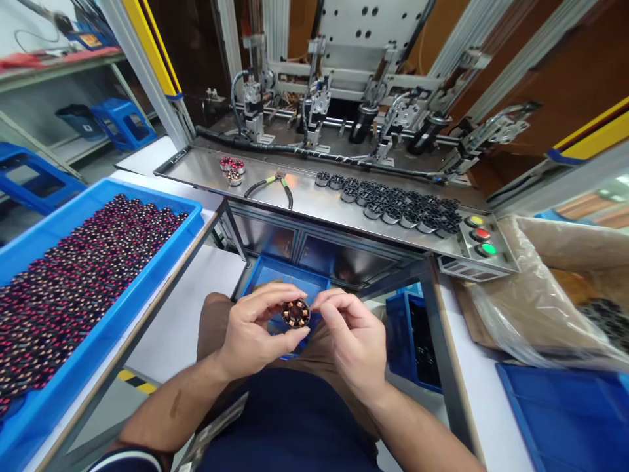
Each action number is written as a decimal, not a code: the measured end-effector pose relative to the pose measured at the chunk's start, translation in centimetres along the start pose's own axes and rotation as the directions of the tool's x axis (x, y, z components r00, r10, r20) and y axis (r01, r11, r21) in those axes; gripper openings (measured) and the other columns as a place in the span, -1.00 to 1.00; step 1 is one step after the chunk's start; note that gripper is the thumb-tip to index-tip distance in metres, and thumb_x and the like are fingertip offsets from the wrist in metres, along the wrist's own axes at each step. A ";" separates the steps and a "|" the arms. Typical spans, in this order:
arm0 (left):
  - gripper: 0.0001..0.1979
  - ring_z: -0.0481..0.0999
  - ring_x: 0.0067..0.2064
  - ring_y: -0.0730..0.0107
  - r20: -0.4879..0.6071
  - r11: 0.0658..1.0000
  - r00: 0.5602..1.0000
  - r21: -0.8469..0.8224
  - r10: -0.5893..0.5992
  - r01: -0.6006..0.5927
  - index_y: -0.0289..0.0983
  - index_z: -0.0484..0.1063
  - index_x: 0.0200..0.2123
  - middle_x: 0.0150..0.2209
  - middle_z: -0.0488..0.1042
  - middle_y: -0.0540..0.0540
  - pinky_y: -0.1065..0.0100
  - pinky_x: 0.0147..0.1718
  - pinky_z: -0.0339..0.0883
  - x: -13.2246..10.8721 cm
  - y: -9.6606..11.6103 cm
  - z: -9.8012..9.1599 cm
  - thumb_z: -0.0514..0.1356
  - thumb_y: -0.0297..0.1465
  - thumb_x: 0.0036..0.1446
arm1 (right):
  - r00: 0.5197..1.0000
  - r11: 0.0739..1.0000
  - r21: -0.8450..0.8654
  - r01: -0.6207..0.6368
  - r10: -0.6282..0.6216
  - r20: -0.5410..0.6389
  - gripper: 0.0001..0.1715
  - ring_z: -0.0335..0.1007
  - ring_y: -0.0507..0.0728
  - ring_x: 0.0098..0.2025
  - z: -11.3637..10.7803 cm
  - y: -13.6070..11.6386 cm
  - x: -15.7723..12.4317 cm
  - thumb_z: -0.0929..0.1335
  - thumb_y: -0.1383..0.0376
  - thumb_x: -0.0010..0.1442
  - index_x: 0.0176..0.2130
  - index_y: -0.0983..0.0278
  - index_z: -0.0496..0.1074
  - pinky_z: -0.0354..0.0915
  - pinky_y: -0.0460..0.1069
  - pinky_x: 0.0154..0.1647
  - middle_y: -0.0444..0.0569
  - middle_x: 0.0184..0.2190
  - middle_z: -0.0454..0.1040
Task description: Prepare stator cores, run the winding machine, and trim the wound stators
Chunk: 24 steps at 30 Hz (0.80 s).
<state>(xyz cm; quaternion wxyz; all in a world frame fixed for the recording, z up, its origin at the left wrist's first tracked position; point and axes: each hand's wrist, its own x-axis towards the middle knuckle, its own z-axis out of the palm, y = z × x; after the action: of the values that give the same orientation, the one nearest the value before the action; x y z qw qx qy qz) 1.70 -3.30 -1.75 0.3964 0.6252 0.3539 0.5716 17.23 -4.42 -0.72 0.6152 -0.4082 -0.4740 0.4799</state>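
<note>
Between the thumb and fingers of my left hand is a small round wound motor stator, its copper coils facing me. My right hand is closed in a pinch close to the stator's right edge. What those fingertips grip, perhaps a thin wire end, is too small to make out. Both hands are above my lap. On the metal ledge ahead lie three wound stators with pink and copper colours, and beside them cutting pliers with black and green handles.
Rows of black stator cores stand along the ledge, left of a button box. Behind is a machine. A blue tray full of wound stators is at left. Right are a plastic-lined carton and a blue tray.
</note>
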 end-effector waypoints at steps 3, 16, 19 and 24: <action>-0.56 0.61 -0.10 0.33 -0.033 0.999 0.999 -0.045 -0.032 0.030 -0.18 0.57 -0.10 -0.14 0.60 -0.10 0.41 -0.12 0.54 0.2 -0.1 -0.1 0.42 -0.57 -0.11 | 0.993 0.990 0.094 -0.103 0.096 0.074 -0.79 0.41 0.05 -0.30 -0.3 0.3 -0.3 0.50 0.18 0.11 -0.27 0.22 0.51 0.40 -0.03 -0.19 -0.08 -0.36 0.48; -0.62 0.62 -0.14 0.31 -0.041 0.998 0.999 -0.058 -0.033 0.030 -0.26 0.56 -0.13 -0.16 0.60 -0.15 0.38 -0.15 0.55 0.2 0.2 -0.2 0.43 -0.50 -0.10 | 0.960 0.954 0.156 -0.254 0.230 0.158 -0.77 0.36 0.02 -0.44 -0.3 1.2 -0.3 0.53 0.14 0.04 -0.36 0.24 0.55 0.33 -0.06 -0.37 -0.13 -0.48 0.47; -0.61 0.61 -0.13 0.28 -0.030 1.000 0.999 -0.015 -0.025 0.024 -0.25 0.56 -0.12 -0.15 0.60 -0.17 0.35 -0.15 0.56 0.2 0.3 -0.3 0.43 -0.48 -0.09 | 0.988 0.994 0.039 -0.100 0.095 0.121 -0.75 0.33 0.04 -0.47 -0.4 0.5 -0.1 0.46 0.19 0.15 -0.50 0.25 0.51 0.29 -0.05 -0.41 -0.12 -0.56 0.44; -0.58 0.59 -0.07 0.26 -0.005 0.996 0.999 0.072 0.054 -0.053 -0.21 0.55 -0.10 -0.15 0.61 -0.15 0.33 -0.10 0.54 0.1 0.2 -0.4 0.43 -0.51 -0.10 | 0.998 0.991 -0.131 0.016 -0.008 0.064 -0.75 0.28 0.01 -0.52 -0.7 -0.8 -0.1 0.43 0.29 0.18 -0.52 0.27 0.47 0.24 -0.08 -0.47 -0.14 -0.59 0.39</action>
<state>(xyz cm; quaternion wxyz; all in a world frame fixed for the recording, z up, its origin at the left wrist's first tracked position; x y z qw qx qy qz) 1.27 -3.24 -1.47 0.3570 0.6464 0.3586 0.5711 18.03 -4.68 -0.12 0.5745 -0.4296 -0.5261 0.4568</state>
